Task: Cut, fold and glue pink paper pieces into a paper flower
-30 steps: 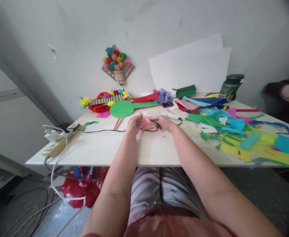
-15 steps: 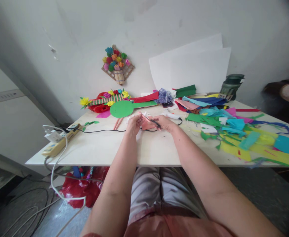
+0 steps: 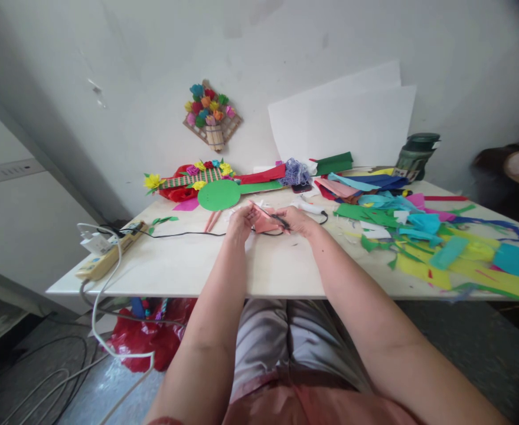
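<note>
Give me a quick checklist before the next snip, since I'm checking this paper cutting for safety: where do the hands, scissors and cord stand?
1. Pink paper held: ok, the left hand grips its left edge.
2. Scissors held: ok, they sit in the right hand, blades across the paper.
3. Left fingers away from the blades: cannot tell, too small to see.
4. Black cord away from the blades: not ok, it runs across the table right up to the hands.
5. Bare table under the hands: ok; the paper scraps lie off to the right.
</note>
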A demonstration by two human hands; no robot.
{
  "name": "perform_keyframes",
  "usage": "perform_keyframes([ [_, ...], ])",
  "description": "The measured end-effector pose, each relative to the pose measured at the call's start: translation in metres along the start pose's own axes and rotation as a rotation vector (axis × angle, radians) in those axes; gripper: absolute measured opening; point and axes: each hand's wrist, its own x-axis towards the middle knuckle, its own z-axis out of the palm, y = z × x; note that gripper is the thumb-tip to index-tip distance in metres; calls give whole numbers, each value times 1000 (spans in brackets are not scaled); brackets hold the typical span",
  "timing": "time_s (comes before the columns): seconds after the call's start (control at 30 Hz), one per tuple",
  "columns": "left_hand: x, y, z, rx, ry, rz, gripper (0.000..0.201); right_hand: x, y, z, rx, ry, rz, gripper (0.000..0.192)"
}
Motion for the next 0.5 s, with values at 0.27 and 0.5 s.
perform_keyframes([
  [0.27, 0, -1, -1, -5, -26, 8, 8, -1, -2, 1, -12, 8, 2, 30],
  [0.5, 0, -3, -2, 28, -72, -9, 11, -2, -2, 0, 14, 11, 0, 25],
])
